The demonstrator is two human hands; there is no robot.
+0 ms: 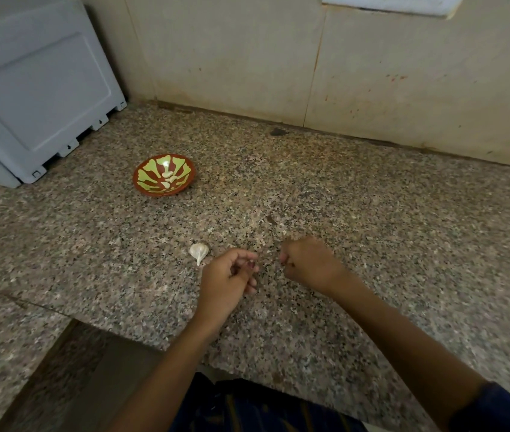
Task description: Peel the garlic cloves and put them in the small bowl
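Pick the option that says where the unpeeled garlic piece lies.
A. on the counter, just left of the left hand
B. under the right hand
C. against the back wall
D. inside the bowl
A: the garlic lies on the bare counter just left of the left hand, well apart from the bowl, which holds only peeled cloves.

We see dim, warm, even light, faint shadows, no glare; wide-angle bending at the edges; slight motion blur on the right hand (308, 265).
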